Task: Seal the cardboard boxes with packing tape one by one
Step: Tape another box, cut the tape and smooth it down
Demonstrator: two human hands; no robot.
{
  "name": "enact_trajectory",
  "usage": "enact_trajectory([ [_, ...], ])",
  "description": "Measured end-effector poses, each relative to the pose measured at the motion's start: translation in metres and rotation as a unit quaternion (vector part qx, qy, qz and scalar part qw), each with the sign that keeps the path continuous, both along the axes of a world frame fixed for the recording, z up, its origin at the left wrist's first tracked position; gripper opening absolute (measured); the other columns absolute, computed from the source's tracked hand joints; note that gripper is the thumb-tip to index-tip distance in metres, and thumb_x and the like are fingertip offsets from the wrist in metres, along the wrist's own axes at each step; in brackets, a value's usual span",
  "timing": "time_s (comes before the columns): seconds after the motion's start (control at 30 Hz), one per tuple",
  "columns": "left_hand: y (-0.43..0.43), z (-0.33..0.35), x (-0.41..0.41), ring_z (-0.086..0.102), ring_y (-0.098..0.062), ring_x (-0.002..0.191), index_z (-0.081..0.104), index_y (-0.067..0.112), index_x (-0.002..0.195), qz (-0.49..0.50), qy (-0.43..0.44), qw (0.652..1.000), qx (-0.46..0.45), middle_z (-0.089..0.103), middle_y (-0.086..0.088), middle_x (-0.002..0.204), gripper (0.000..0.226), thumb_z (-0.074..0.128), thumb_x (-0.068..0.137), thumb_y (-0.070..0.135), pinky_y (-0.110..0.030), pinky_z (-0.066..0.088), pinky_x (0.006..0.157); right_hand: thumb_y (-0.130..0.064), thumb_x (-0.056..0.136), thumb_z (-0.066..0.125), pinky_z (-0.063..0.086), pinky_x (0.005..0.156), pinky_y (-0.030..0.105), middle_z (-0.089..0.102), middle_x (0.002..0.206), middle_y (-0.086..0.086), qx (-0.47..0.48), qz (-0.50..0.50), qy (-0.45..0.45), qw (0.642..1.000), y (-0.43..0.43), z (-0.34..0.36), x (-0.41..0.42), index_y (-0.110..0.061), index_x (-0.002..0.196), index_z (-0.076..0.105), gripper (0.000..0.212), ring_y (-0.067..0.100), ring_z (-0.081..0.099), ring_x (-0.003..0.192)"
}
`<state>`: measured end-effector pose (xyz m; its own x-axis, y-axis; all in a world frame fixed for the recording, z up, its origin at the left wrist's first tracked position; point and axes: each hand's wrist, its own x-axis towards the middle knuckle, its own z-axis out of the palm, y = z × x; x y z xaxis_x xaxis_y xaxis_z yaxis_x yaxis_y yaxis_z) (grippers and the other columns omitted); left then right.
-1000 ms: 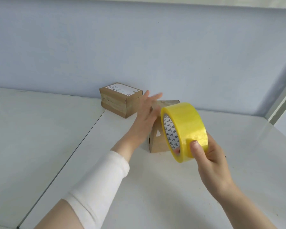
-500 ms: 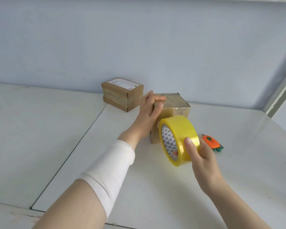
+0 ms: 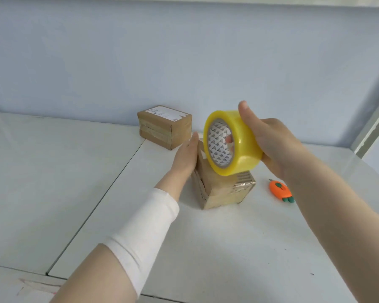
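Right hand (image 3: 278, 147) grips the yellow tape roll (image 3: 232, 143) above the near cardboard box (image 3: 223, 191) on the white table (image 3: 228, 248), while the left hand (image 3: 185, 158), open and flat, presses that box's left side; second box (image 3: 165, 125) sits behind, orange cutter (image 3: 280, 190) beside.

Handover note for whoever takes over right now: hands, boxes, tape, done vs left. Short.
Left hand: flat against the left side of the near box, steadying it.
Right hand: grips the yellow tape roll, held above that box.
Far box sits by the wall, tape bands visible on its sides.
Orange carrot-shaped cutter lies on the table, right of the near box.
Done: near box shows some tape on its front edges.
Left: I can't tell whether its top is sealed; tape likely goes there next, then cut.
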<state>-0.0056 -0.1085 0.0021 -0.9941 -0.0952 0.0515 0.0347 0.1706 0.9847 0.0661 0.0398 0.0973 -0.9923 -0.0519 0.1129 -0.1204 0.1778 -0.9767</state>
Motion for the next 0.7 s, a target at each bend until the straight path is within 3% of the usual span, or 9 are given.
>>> enact_trajectory([
  [0.07,-0.001,-0.008,-0.004,0.056,-0.022,0.103,0.059,0.011,0.096,0.031,-0.023,0.998,0.052,0.062,-0.011,0.105,0.039,0.032,0.100,0.039,-0.042,0.041,0.099,-0.057,0.085,0.051,0.049,0.095,0.049,0.070,0.100,0.014,0.004,0.009,0.004,1.000,-0.006,-0.011,-0.007,-0.003,0.101,0.065,0.058,0.027,0.066,0.095],
  [0.17,-0.002,-0.016,-0.008,0.056,-0.021,0.097,0.060,0.008,0.098,0.025,-0.034,0.994,0.103,0.062,-0.015,0.106,0.034,0.035,0.100,0.031,-0.043,0.043,0.098,-0.045,0.090,0.052,0.046,0.096,0.049,0.068,0.109,0.014,0.021,0.051,0.027,0.998,-0.013,-0.040,-0.005,-0.009,0.107,0.062,0.041,0.029,0.063,0.104],
  [0.23,-0.001,-0.015,-0.011,0.054,-0.020,0.096,0.059,0.008,0.101,0.025,-0.033,0.993,0.110,0.061,-0.015,0.105,0.030,0.035,0.100,0.026,-0.038,0.045,0.092,-0.042,0.089,0.054,0.050,0.089,0.044,0.069,0.104,0.010,0.045,0.036,0.056,0.997,-0.017,-0.050,0.001,-0.012,0.102,0.062,0.034,0.024,0.064,0.095],
  [0.3,-0.001,-0.014,-0.014,0.051,-0.018,0.092,0.058,0.009,0.101,0.028,-0.038,0.993,0.106,0.058,-0.012,0.100,0.028,0.035,0.099,0.025,-0.032,0.043,0.083,-0.047,0.087,0.057,0.051,0.072,0.033,0.064,0.079,-0.001,0.015,0.004,0.097,0.995,-0.016,-0.055,0.009,-0.017,0.084,0.060,0.030,0.012,0.057,0.073],
  [0.37,-0.001,-0.017,-0.016,0.047,-0.017,0.087,0.054,0.012,0.095,0.030,-0.046,0.993,0.106,0.053,-0.010,0.093,0.025,0.034,0.099,0.026,-0.030,0.040,0.077,-0.055,0.081,0.054,0.041,0.058,0.018,0.051,0.066,-0.008,-0.019,-0.023,0.142,0.989,-0.007,-0.061,0.023,-0.017,0.069,0.052,0.040,0.004,0.046,0.062],
  [0.47,-0.002,-0.020,-0.017,0.040,-0.017,0.082,0.044,0.014,0.084,0.031,-0.043,0.993,0.107,0.044,-0.009,0.086,0.023,0.032,0.098,0.027,-0.030,0.035,0.071,-0.063,0.076,0.051,0.041,0.064,0.014,0.058,0.074,-0.004,-0.060,0.013,0.170,0.984,0.002,-0.073,0.040,-0.012,0.081,0.058,0.052,0.005,0.052,0.070],
  [0.57,-0.002,-0.018,-0.016,0.044,-0.016,0.084,0.048,0.014,0.089,0.037,-0.043,0.993,0.099,0.049,-0.009,0.091,0.024,0.031,0.099,0.027,-0.030,0.037,0.075,-0.041,0.086,0.051,0.048,0.073,0.016,0.071,0.078,-0.010,-0.028,0.082,0.163,0.983,-0.002,-0.073,0.039,-0.010,0.091,0.062,0.034,0.003,0.064,0.079],
  [0.67,-0.002,-0.017,-0.016,0.044,-0.017,0.085,0.047,0.012,0.091,0.036,-0.029,0.994,0.094,0.050,-0.011,0.091,0.025,0.029,0.100,0.026,-0.030,0.037,0.073,-0.030,0.085,0.052,0.045,0.061,0.006,0.066,0.061,-0.018,-0.044,0.053,0.187,0.980,-0.001,-0.069,0.050,-0.021,0.074,0.061,0.017,-0.008,0.060,0.061],
  [0.7,-0.002,-0.018,-0.017,0.045,-0.018,0.084,0.048,0.011,0.090,0.039,-0.024,0.995,0.094,0.051,-0.011,0.091,0.026,0.028,0.100,0.025,-0.030,0.037,0.074,-0.033,0.085,0.055,0.042,0.056,0.004,0.062,0.054,-0.020,-0.052,0.034,0.197,0.978,0.006,-0.074,0.058,-0.024,0.065,0.059,0.022,-0.010,0.055,0.054],
])
